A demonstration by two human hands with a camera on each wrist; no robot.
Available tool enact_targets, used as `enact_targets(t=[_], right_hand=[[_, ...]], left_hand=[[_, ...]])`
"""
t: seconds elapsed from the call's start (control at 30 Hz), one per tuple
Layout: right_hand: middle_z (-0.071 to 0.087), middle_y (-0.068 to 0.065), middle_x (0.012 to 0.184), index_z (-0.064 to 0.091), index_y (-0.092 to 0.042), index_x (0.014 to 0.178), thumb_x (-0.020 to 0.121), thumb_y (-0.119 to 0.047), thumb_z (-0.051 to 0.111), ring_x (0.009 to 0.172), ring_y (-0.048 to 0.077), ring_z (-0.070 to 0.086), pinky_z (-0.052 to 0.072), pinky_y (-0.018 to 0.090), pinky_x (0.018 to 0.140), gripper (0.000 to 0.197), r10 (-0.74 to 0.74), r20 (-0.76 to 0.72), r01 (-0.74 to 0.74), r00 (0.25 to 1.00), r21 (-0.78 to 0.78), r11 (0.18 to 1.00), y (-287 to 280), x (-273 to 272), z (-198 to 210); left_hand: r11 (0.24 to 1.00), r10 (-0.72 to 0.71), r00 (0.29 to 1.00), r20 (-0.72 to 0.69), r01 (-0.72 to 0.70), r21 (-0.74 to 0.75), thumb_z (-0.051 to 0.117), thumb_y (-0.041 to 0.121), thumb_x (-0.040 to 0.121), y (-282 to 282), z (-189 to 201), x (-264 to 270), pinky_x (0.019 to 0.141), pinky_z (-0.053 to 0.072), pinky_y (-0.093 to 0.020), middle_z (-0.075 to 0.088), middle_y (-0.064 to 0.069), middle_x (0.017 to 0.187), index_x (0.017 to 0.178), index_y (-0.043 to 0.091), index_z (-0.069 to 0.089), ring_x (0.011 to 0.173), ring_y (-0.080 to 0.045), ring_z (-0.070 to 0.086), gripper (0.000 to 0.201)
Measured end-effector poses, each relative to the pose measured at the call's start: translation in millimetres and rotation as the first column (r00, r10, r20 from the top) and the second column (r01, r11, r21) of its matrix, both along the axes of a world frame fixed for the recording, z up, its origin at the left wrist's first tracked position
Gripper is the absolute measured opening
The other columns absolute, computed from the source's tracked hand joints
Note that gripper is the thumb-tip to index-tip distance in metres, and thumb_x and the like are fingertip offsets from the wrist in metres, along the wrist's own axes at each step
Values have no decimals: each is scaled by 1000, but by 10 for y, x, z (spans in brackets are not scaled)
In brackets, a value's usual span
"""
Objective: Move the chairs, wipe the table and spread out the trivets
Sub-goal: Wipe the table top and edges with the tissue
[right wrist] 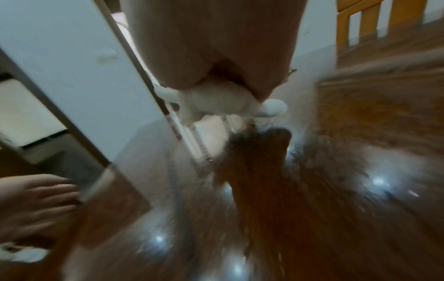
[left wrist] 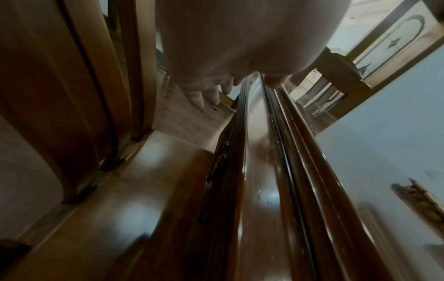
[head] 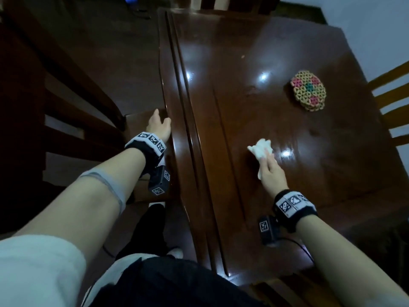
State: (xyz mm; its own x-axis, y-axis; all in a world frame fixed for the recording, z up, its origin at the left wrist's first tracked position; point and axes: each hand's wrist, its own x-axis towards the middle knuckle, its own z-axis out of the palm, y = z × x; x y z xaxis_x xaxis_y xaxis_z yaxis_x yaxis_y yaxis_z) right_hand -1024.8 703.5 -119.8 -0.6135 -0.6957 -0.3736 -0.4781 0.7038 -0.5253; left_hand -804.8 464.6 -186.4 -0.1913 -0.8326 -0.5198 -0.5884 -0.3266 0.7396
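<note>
A dark glossy wooden table (head: pixel 243 52) fills the head view. On it my right hand (head: pixel 269 162) holds a crumpled white cloth (head: pixel 260 148), fingers on top pressing it against the wood. In the right wrist view the cloth (right wrist: pixel 216 102) bulges out below that hand (right wrist: pixel 211 47). A stack of round woven trivets (head: pixel 308 90), tan with pink and green patches, lies farther right. My left hand (head: pixel 159 121) rests on the table's left edge, thumb on the rim and fingers hanging relaxed beside it. The left wrist view shows the hand (left wrist: pixel 240 83) over the edge moulding (left wrist: pixel 259 171).
A dark wooden chair (head: pixel 66 89) stands at the table's left side, its seat (head: pixel 137 122) just under my left hand. A lighter chair (head: pixel 391 98) stands at the right edge, another chair (head: pixel 221 2) at the far end. My legs are at the near left corner.
</note>
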Motion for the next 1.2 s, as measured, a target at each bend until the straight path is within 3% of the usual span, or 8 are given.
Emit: enact_targets(t=[0.13, 0.43, 0.53, 0.67, 0.8, 0.93, 1.1, 1.2], right_hand=[[3, 15, 161, 11, -16, 154, 104, -21, 28, 147, 39, -1, 13, 54, 115, 52, 273, -189, -195, 943, 350, 916, -533, -163, -363], [-6, 4, 162, 5, -27, 154, 105, -35, 21, 148, 30, -11, -1, 51, 117, 53, 445, -192, -361, 875, 355, 862, -2464, -528, -481], [-4, 3, 162, 8, -28, 154, 104, -34, 21, 148, 30, -10, 0, 52, 117, 52, 545, -185, -471, 818, 329, 818, -3136, -445, -486], [-1, 2, 163, 12, -29, 154, 104, -33, 22, 148, 30, -8, 1, 53, 117, 51, 689, -191, -632, 699, 284, 721, -3745, -182, -496], [6, -1, 162, 23, -32, 151, 104, -34, 25, 148, 30, 0, 9, 48, 119, 47, 775, -319, -715, 545, 306, 628, -3833, 94, -562], [18, 3, 160, 31, -24, 148, 103, -32, 27, 147, 34, 10, 19, 47, 117, 47, 791, -462, -732, 401, 358, 580, -3639, 298, -697], [34, 9, 153, 48, -16, 139, 99, -26, 32, 142, 39, 25, 31, 52, 111, 44, 777, -444, -745, 447, 296, 598, -3252, 402, -681], [40, 11, 149, 52, -14, 135, 94, -30, 18, 139, 41, 31, 36, 53, 108, 56, 797, -373, -749, 475, 303, 589, -2952, 451, -645]], left_hand=[[982, 186, 982, -20, -185, 34, 44, 29, 99, -248, -70, -95, 117, 15, -36, 10, -8, 161, 154, 13, 8, 146, -24, 17, 68], [991, 117, 987, -109, -109, 77, 40, 42, 100, -874, -477, -278, 113, 26, -35, 30, -2, 155, 152, 18, 22, 142, -23, 30, 60], [993, 106, 971, -214, -91, 81, 41, 40, 100, -906, -560, -326, 103, 33, -26, 45, 2, 145, 147, 22, 36, 134, -17, 41, 50], [993, 99, 962, -256, -82, 80, 42, 49, 97, -918, -708, -312, 108, 36, -31, 48, 8, 143, 147, 30, 37, 131, -12, 44, 54], [991, 106, 960, -259, -79, 111, 40, 73, 77, -920, -790, -297, 110, 38, -33, 49, 12, 142, 145, 34, 38, 128, -5, 47, 79], [987, 138, 954, -267, -110, 117, 42, 76, 72, -929, -816, -303, 109, 39, -34, 53, 8, 140, 144, 34, 41, 127, -8, 50, 83], [985, 151, 956, -250, -126, 114, 48, 63, 82, -920, -766, -304, 107, 42, -36, 59, 8, 132, 138, 37, 47, 121, -11, 54, 62], [986, 161, 961, -225, -146, 84, 48, 46, 94, -890, -706, -303, 105, 40, -29, 59, 6, 132, 139, 33, 48, 122, -14, 53, 46]])
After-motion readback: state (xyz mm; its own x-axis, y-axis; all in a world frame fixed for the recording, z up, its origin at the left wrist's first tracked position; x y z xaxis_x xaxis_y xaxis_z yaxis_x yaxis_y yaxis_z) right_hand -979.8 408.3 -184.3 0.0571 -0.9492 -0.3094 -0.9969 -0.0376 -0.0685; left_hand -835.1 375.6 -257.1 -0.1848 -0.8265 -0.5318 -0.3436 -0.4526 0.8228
